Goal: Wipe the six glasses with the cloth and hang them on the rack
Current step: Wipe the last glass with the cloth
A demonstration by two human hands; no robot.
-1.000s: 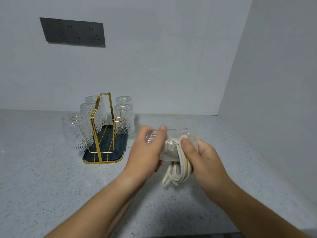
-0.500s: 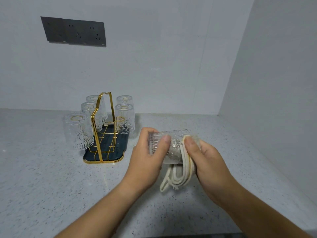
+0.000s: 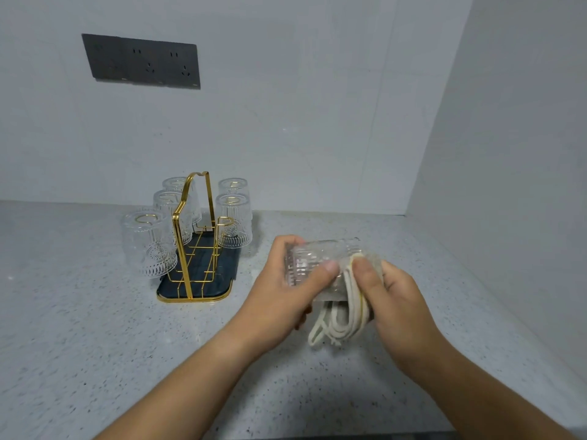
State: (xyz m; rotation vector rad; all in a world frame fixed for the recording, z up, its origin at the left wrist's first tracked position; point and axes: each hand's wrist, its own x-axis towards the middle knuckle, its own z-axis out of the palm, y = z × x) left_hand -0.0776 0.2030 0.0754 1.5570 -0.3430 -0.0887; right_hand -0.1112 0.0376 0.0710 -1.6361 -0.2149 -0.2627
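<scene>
My left hand [image 3: 282,300] grips a clear ribbed glass [image 3: 313,260] lying sideways above the counter. My right hand [image 3: 394,300] holds a folded cream cloth [image 3: 341,315] against the glass's right end, and the cloth's folds hang down below. To the left stands a gold wire rack [image 3: 193,242] on a dark tray [image 3: 222,265]. Several clear glasses hang upside down on it: three on its left side, the nearest [image 3: 147,242] in front, and two on its right side, the nearer [image 3: 233,220] beside the free front-right prong.
The speckled grey counter [image 3: 95,344] runs to a white back wall with a dark socket panel [image 3: 141,60]. A white side wall [image 3: 508,154] closes the right side close to my right hand.
My left thumb has slid rightwards along the glass towards the cloth, turning the glass. Both hands stay in about the same place; the rack and its glasses have not moved.
</scene>
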